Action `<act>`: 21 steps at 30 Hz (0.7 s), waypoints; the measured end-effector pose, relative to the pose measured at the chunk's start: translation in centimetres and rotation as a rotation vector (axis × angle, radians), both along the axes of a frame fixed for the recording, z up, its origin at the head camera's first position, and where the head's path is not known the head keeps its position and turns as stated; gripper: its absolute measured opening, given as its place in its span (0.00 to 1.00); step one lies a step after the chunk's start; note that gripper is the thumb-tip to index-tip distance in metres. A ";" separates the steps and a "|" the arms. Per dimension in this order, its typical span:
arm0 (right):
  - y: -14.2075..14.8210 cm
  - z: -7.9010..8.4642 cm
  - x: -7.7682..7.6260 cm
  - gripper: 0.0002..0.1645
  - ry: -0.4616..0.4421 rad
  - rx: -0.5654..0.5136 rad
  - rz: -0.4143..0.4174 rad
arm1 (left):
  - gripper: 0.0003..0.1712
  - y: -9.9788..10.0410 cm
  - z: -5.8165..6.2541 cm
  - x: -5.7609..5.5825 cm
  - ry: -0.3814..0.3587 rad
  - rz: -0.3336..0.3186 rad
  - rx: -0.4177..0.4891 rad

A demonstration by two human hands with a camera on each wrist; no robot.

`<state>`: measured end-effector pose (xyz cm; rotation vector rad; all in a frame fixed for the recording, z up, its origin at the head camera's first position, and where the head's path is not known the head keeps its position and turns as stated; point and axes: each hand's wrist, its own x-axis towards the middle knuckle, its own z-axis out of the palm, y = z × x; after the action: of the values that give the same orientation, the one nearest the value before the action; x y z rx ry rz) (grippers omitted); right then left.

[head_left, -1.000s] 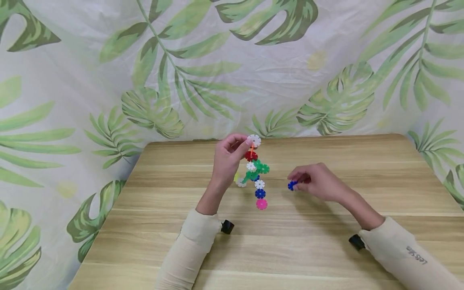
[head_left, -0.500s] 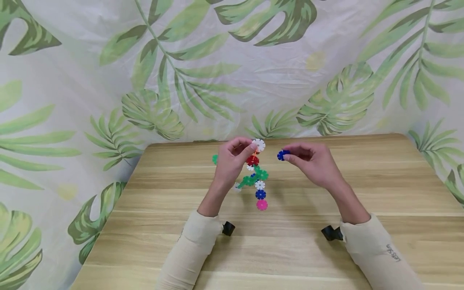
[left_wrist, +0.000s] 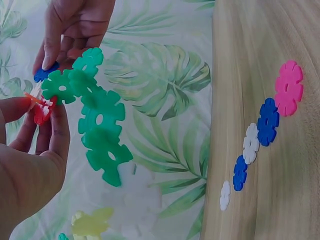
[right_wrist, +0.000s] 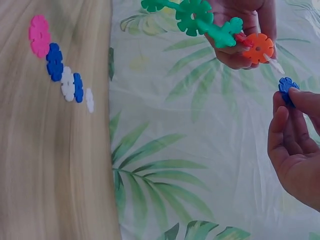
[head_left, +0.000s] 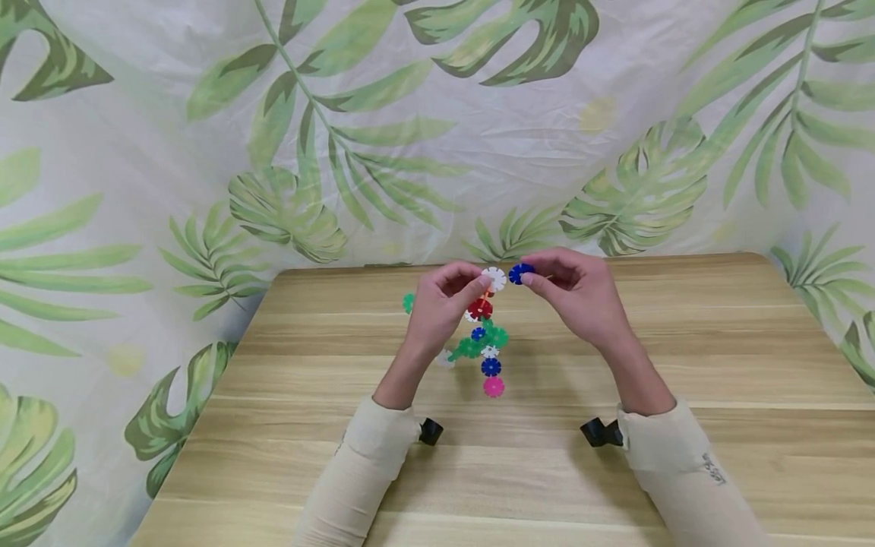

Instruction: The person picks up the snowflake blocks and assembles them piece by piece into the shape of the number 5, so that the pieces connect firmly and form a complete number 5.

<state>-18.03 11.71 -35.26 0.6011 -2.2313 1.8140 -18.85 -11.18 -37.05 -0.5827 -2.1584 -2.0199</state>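
Note:
My left hand [head_left: 440, 315] pinches a joined chain of notched plastic snowflake discs near its white disc [head_left: 494, 279]. An orange disc [right_wrist: 258, 48], a red disc [head_left: 480, 309] and several green discs [left_wrist: 100, 120] belong to this chain. Between thumb and fingers, my right hand [head_left: 581, 296] holds a blue disc [head_left: 520, 273] just right of the white one, a narrow gap apart. In the left wrist view, green discs partly cover the right fingertips, and a blurred yellow disc [left_wrist: 90, 222] shows low down.
Loose discs lie in a row on the wooden table [head_left: 328, 471]: a pink one [head_left: 494, 387], a blue one [head_left: 491, 367] and a white one [right_wrist: 67, 84] among them. Leaf-patterned cloth [head_left: 383, 175] hangs behind the table's far edge.
My right hand has risen and moved left, bringing the blue disc beside the white one. My left hand, still holding the chain, has shifted slightly right.

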 end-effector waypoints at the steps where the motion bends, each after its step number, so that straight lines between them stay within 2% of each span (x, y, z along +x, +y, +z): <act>1: -0.1 0.0 0.0 0.11 0.001 -0.011 0.000 | 0.10 0.0 0.0 0.0 0.000 -0.001 -0.001; 12: -0.4 -0.3 -0.3 0.08 0.061 -0.049 0.020 | 0.10 0.2 0.0 0.1 0.008 0.007 -0.022; 21: -0.6 -0.9 -0.4 0.09 0.195 -0.057 0.057 | 0.08 0.1 -0.1 0.0 0.022 -0.013 -0.027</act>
<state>-18.47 11.15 -36.14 0.8011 -2.0491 1.7555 -18.82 -11.11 -37.13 -0.6217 -2.1782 -1.9842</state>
